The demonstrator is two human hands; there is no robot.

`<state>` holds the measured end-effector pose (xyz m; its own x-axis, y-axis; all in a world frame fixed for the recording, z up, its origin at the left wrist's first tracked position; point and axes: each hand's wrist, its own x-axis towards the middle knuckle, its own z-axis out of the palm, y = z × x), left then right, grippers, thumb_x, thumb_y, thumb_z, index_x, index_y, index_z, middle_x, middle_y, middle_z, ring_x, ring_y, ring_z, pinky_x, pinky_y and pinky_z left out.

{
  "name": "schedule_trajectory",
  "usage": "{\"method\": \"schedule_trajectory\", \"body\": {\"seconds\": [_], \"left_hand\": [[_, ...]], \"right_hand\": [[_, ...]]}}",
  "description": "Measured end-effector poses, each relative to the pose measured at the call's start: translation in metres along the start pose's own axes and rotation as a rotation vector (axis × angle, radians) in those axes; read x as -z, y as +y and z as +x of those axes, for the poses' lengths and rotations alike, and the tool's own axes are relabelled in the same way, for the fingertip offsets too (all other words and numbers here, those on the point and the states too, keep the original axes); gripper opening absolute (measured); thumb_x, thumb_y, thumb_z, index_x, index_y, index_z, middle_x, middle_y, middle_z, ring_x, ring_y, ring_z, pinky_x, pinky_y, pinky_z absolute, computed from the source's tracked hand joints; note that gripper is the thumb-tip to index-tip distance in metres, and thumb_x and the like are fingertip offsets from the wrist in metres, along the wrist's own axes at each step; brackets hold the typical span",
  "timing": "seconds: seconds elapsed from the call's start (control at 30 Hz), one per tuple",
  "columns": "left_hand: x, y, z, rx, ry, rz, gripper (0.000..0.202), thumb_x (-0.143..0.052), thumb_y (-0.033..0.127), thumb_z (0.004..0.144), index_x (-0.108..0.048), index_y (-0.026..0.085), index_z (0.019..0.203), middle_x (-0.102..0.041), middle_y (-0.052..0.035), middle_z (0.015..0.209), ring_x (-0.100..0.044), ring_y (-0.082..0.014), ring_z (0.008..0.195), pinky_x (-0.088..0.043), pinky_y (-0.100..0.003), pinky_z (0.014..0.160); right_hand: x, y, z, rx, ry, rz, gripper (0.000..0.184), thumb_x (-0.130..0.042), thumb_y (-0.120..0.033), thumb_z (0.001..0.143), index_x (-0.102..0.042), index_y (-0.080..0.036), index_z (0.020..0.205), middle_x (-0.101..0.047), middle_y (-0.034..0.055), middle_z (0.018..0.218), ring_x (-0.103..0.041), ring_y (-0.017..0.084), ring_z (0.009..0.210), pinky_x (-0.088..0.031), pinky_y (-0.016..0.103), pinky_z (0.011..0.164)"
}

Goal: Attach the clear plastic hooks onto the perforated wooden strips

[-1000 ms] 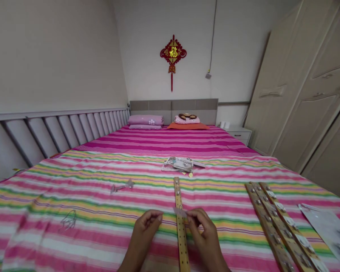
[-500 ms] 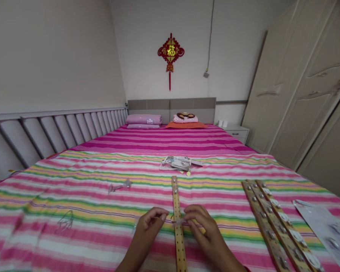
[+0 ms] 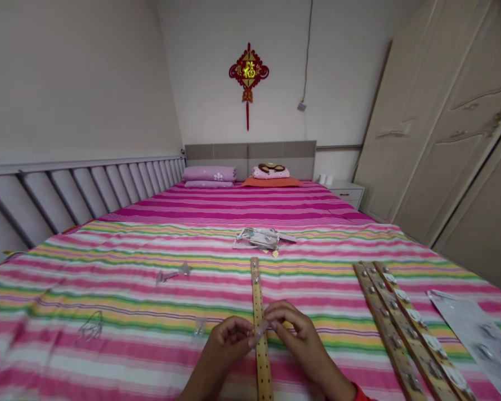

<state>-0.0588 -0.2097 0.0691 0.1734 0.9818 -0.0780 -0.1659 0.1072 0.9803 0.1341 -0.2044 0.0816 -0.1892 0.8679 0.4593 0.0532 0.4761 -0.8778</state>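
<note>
A long wooden strip with rows of small holes (image 3: 264, 370) lies lengthwise on the striped cloth in front of me. Two shiny metal pieces sit at its far end. Above its middle, my left hand (image 3: 227, 348) and my right hand (image 3: 296, 340) pinch a small clear plastic bag (image 3: 260, 333) from either side. What the bag contains is too small to make out. Left of my left hand lies another small clear bag (image 3: 199, 327).
Three wooden strips with metal and white pieces (image 3: 386, 314) lie at the right, beside a clear plastic package (image 3: 476, 328). Farther off is a plastic-wrapped bundle (image 3: 259, 238). To the left are crumpled wrappers (image 3: 173, 274) and a tangled thin loop (image 3: 91, 327).
My left hand has moved right, up to the small plastic bag, and its fingers now grip it too. The bag is tilted between both hands.
</note>
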Motion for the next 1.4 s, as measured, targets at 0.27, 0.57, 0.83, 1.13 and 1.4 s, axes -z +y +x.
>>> {"method": "schedule_trajectory", "body": {"seconds": [0.27,0.57,0.83,1.13,1.4], "left_hand": [[-0.026,-0.007,0.003,-0.182,0.337,0.156,0.027,-0.077,0.038,0.059,-0.065,0.017,0.071,-0.065,-0.0009,0.063,-0.061,-0.0150,0.061,-0.049,-0.024,0.057],[-0.042,-0.015,0.003,-0.310,0.398,0.348,0.015,-0.066,0.034,0.072,-0.064,0.020,0.077,-0.067,-0.0037,0.074,-0.064,-0.0183,0.068,-0.053,-0.028,0.063],[-0.036,-0.013,0.014,-0.258,0.336,0.234,0.027,-0.065,0.044,0.072,-0.066,0.018,0.081,-0.069,-0.0047,0.077,-0.064,-0.0192,0.072,-0.052,-0.029,0.066],[-0.003,-0.021,0.080,-0.142,0.319,0.175,0.028,-0.067,0.044,0.057,-0.063,0.017,0.064,-0.061,0.0007,0.057,-0.056,-0.0150,0.059,-0.045,-0.027,0.061],[0.000,-0.032,0.113,-0.073,0.322,0.273,0.024,-0.063,0.042,0.056,-0.056,0.019,0.055,-0.051,0.0042,0.048,-0.049,-0.0129,0.050,-0.038,-0.025,0.052]], "right_hand": [[-0.020,0.008,-0.012,-0.335,0.289,0.210,0.037,-0.071,-0.054,0.067,-0.066,-0.018,0.072,-0.063,0.0012,0.063,-0.057,0.015,0.059,-0.047,0.025,0.055],[-0.041,0.016,-0.009,-0.489,0.268,0.267,0.048,-0.074,-0.062,0.055,-0.058,-0.017,0.059,-0.051,-0.0036,0.046,-0.044,0.010,0.043,-0.033,0.023,0.044],[-0.027,0.045,0.005,-0.490,0.177,0.287,0.035,-0.066,-0.051,0.065,-0.052,-0.019,0.058,-0.048,-0.0069,0.039,-0.039,0.008,0.035,-0.028,0.021,0.040],[-0.020,0.091,0.033,-0.674,0.186,0.338,0.027,-0.061,-0.042,0.059,-0.045,-0.023,0.049,-0.032,-0.0113,0.025,-0.021,0.005,0.025,-0.009,0.021,0.033],[-0.030,0.102,0.038,-0.653,0.284,0.315,0.026,-0.061,-0.035,0.060,-0.044,-0.023,0.044,-0.023,-0.0124,0.028,-0.015,0.005,0.031,-0.007,0.024,0.037]]}}
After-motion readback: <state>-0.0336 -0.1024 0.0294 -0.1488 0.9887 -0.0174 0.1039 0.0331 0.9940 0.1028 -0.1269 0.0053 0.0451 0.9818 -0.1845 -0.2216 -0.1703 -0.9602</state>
